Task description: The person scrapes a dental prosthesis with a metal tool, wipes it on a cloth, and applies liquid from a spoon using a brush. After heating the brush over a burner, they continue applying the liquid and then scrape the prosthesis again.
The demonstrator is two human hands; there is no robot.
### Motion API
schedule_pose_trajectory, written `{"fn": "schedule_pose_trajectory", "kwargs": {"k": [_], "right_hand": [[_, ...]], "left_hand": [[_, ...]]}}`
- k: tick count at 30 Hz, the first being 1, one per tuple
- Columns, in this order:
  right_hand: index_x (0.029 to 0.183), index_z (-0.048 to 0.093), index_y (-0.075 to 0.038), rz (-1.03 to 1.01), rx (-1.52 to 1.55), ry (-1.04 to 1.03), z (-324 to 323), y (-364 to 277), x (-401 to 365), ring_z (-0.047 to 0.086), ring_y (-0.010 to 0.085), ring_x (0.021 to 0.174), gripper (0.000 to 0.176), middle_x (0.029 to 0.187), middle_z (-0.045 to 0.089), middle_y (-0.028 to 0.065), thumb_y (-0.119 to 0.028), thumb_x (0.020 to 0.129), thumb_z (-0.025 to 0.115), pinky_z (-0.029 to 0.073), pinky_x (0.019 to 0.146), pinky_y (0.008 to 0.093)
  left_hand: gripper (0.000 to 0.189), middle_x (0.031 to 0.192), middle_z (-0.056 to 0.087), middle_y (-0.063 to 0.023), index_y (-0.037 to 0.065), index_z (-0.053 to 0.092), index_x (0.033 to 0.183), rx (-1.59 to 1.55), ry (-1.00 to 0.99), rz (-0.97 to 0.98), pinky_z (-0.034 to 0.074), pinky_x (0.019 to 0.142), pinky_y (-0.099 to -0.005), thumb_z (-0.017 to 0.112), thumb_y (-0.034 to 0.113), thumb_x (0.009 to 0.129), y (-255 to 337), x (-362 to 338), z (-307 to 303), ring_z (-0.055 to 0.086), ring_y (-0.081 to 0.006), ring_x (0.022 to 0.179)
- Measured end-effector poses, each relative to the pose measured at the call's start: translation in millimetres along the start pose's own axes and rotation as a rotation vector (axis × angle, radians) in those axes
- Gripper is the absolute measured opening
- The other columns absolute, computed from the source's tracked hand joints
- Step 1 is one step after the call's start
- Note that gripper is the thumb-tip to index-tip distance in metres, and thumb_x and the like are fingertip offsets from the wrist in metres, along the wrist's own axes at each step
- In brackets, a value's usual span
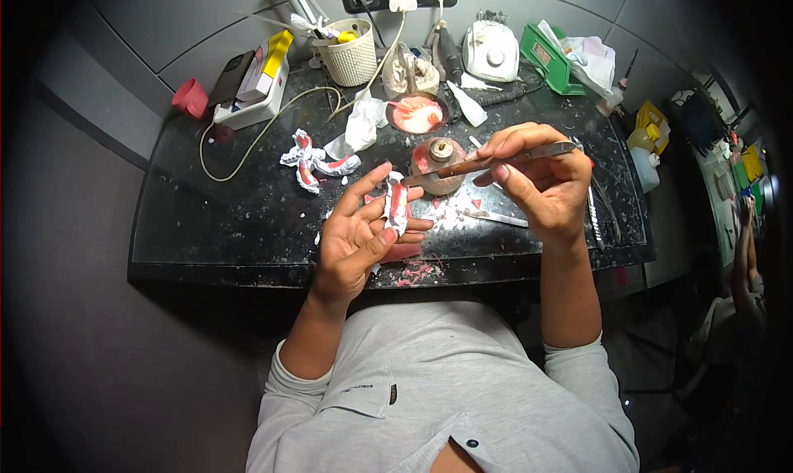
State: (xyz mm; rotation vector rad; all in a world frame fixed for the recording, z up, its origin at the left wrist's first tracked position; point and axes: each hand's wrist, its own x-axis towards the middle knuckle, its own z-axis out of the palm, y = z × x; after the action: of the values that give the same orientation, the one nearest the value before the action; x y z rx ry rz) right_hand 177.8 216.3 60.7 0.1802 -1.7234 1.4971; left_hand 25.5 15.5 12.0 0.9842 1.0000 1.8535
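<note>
Between the thumb and fingers of my left hand (361, 235) is a small white piece with a pink-red strip (397, 204) along it, held upright. My right hand (541, 180) grips a thin metal tool with a brownish shaft (475, 166), its tip at the upper edge of the white piece. Behind the tool stands a round burner (440, 152) with a metal top. Farther back is a dark pan of pink-red material (417, 114). More white pieces with pink-red strips (306, 161) lie left of my left hand.
A metal instrument (496, 218) and pink scraps (419, 275) lie near the black worktop's front edge (248, 275). Behind are a woven basket (351, 60), a white control box (491, 53), a green box (549, 58), a white tube (468, 105) and a looping cable (273, 126).
</note>
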Motion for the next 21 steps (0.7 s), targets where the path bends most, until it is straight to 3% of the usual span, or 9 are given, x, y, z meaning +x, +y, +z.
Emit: {"fn": "schedule_pose_trajectory", "kwargs": {"k": [21], "right_hand": [[0.100,0.064,0.007,-0.037,-0.051,-0.043,-0.4,0.7,-1.4,0.068,0.0217,0.099,0.017,0.101,0.067,0.0164,0.013,0.084,0.064,0.060,0.084,0.0319]], "left_hand": [[0.071,0.132,0.051,-0.0410,-0.007,0.022,0.153,-0.065,0.018,-0.035,0.058,0.091,-0.0403,0.057,0.006,0.094,1.9,0.0,-1.2,0.070,-0.0352,0.105]]}}
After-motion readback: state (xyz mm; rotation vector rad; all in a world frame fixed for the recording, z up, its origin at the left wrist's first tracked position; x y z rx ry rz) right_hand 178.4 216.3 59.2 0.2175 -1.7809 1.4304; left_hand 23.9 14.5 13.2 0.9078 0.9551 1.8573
